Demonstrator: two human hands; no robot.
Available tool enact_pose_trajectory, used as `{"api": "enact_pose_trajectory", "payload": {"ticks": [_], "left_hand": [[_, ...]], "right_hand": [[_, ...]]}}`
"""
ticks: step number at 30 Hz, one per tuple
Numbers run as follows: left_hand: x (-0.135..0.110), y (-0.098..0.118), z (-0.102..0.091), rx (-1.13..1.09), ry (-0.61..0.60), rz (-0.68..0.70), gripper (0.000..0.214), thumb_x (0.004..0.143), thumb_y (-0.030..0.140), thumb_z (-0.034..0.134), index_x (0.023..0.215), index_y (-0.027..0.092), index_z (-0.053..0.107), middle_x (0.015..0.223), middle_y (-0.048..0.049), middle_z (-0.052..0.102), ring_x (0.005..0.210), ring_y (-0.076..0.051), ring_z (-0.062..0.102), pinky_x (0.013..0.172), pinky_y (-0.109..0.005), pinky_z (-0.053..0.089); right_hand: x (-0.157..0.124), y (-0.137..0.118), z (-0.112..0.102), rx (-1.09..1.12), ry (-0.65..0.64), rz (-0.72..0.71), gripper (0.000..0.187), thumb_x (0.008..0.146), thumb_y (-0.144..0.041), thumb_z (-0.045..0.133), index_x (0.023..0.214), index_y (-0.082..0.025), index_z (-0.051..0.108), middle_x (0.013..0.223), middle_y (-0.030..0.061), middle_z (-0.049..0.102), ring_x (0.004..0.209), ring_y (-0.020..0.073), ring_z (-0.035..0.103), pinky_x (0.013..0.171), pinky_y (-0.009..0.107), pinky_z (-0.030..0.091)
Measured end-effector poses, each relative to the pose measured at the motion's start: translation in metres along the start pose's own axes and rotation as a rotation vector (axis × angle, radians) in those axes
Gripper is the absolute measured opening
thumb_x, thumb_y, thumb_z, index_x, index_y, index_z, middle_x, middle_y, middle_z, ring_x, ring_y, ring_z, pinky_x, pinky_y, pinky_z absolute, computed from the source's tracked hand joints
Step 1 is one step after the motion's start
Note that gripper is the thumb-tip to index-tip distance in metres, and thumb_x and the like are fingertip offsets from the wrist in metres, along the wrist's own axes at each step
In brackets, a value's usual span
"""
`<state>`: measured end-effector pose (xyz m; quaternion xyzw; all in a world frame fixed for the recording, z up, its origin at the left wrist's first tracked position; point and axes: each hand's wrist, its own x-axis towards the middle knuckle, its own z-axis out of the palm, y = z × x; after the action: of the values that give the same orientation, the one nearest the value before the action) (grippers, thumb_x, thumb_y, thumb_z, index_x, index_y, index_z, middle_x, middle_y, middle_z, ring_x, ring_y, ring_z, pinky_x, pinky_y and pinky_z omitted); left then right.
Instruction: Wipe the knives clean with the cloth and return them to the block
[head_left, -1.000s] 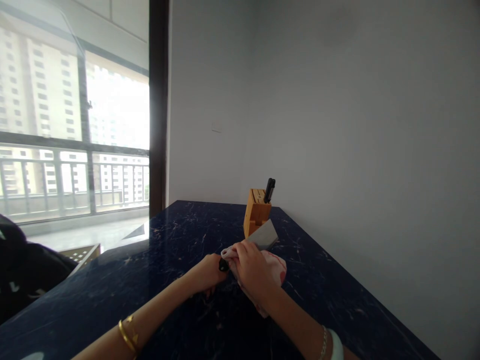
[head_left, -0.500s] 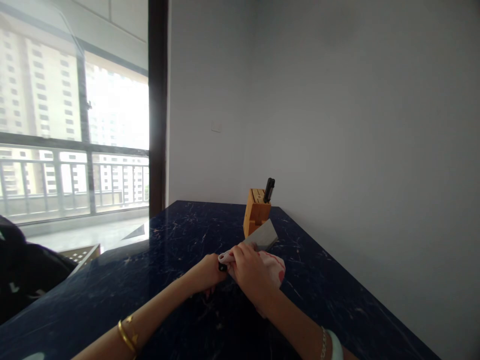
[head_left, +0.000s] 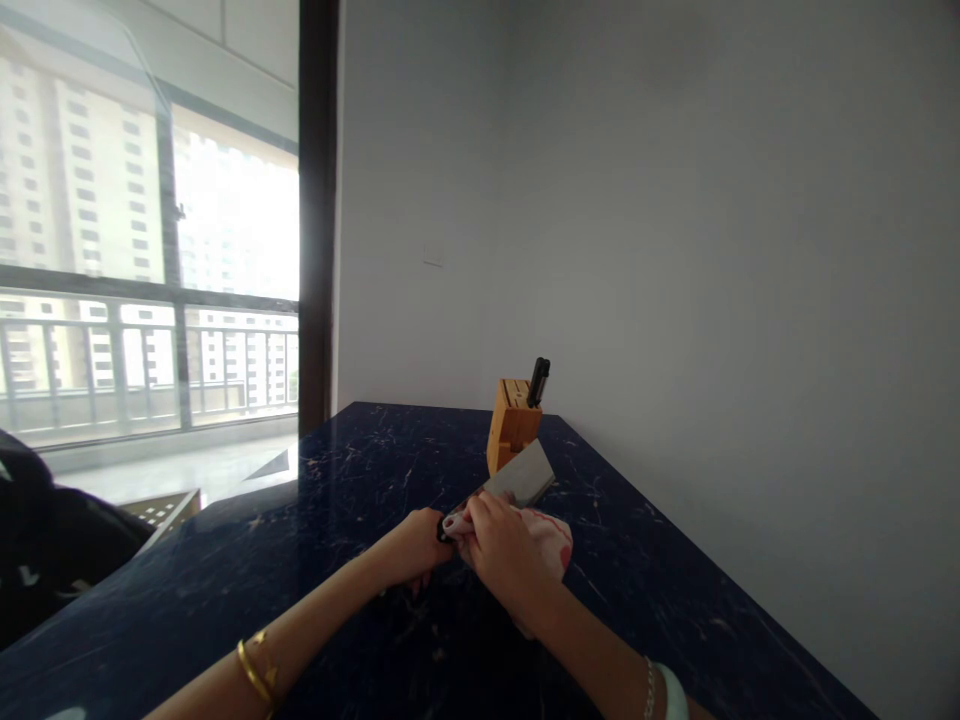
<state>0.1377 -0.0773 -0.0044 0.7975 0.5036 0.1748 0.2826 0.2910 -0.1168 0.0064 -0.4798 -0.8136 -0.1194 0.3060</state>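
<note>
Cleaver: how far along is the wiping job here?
Done: one black-handled knife stands in the knife block. In hand: left hand grips the cleaver by the handle, right hand presses the cloth on the blade near it. Left: the blade's far end, bare of cloth.
</note>
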Motion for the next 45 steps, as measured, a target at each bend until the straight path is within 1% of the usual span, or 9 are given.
{"api": "enact_pose_trajectory", "payload": {"ticks": [4,11,17,20,25,30,35,38,45], "left_hand": [[0.000,0.002,0.000,0.019,0.011,0.015,0.019,0.066,0.027,0.041,0.066,0.014,0.055,0.050,-0.0006,0.057,0.044,-0.013,0.055,0.042,-0.019,0.039],[-0.001,0.003,0.000,-0.009,0.004,-0.023,0.020,0.067,0.027,0.038,0.067,0.015,0.053,0.049,-0.0002,0.055,0.042,-0.013,0.055,0.037,-0.017,0.038],[0.002,0.001,0.001,0.019,0.025,0.020,0.019,0.066,0.029,0.040,0.064,0.015,0.053,0.049,-0.0010,0.056,0.044,-0.015,0.057,0.039,-0.019,0.039],[0.003,0.000,0.002,0.026,0.032,0.028,0.017,0.065,0.028,0.041,0.062,0.015,0.051,0.049,-0.0014,0.056,0.045,-0.016,0.057,0.039,-0.019,0.039],[0.001,0.000,0.002,-0.015,0.004,0.010,0.019,0.067,0.030,0.038,0.062,0.015,0.049,0.045,-0.0011,0.054,0.041,-0.016,0.055,0.036,-0.020,0.038],[-0.001,0.003,0.001,-0.037,-0.015,-0.006,0.020,0.067,0.032,0.038,0.062,0.015,0.048,0.044,-0.0005,0.052,0.039,-0.016,0.055,0.035,-0.019,0.037],[-0.003,0.006,0.001,-0.035,-0.019,-0.013,0.016,0.066,0.027,0.039,0.060,0.015,0.047,0.045,-0.0004,0.052,0.040,-0.015,0.055,0.035,-0.018,0.037],[-0.003,0.007,0.001,-0.035,-0.015,-0.024,0.018,0.067,0.029,0.038,0.061,0.015,0.048,0.045,-0.0003,0.052,0.040,-0.015,0.055,0.034,-0.018,0.037],[-0.001,0.006,0.000,-0.004,-0.010,0.002,0.020,0.067,0.029,0.038,0.061,0.015,0.050,0.045,0.0000,0.053,0.040,-0.014,0.054,0.037,-0.018,0.036]], "right_hand": [[0.001,0.001,-0.001,0.006,-0.011,0.001,0.008,0.075,-0.018,0.044,0.082,-0.018,0.045,0.084,0.0026,0.049,0.078,0.0143,0.044,0.069,0.026,0.031],[0.006,0.000,-0.007,0.010,0.042,-0.012,0.008,0.079,-0.021,0.041,0.082,-0.018,0.047,0.083,0.0034,0.049,0.079,0.0156,0.044,0.069,0.027,0.031],[0.001,0.000,-0.003,-0.030,-0.029,-0.002,0.010,0.075,-0.018,0.045,0.084,-0.018,0.046,0.086,0.0034,0.049,0.080,0.0161,0.044,0.071,0.028,0.031],[-0.001,0.001,0.000,-0.014,-0.024,0.017,0.011,0.074,-0.018,0.046,0.085,-0.018,0.046,0.087,0.0037,0.050,0.079,0.0160,0.044,0.071,0.028,0.031],[0.003,0.008,-0.002,0.077,0.060,0.057,0.007,0.077,-0.023,0.043,0.082,-0.020,0.046,0.083,0.0020,0.050,0.078,0.0147,0.045,0.070,0.026,0.033],[0.013,0.023,-0.011,0.110,0.160,0.134,0.012,0.080,-0.028,0.038,0.083,-0.020,0.046,0.083,0.0034,0.050,0.079,0.0154,0.046,0.072,0.027,0.035],[0.018,0.036,-0.017,0.110,0.184,0.156,0.011,0.080,-0.026,0.038,0.080,-0.019,0.046,0.081,0.0039,0.050,0.078,0.0159,0.047,0.071,0.028,0.036],[0.015,0.033,-0.014,0.099,0.162,0.137,0.009,0.078,-0.024,0.040,0.081,-0.019,0.046,0.082,0.0036,0.051,0.078,0.0155,0.046,0.071,0.028,0.036],[0.004,0.010,-0.007,0.082,0.061,0.013,0.008,0.077,-0.018,0.042,0.083,-0.020,0.046,0.085,0.0027,0.050,0.079,0.0147,0.046,0.071,0.027,0.034]]}}
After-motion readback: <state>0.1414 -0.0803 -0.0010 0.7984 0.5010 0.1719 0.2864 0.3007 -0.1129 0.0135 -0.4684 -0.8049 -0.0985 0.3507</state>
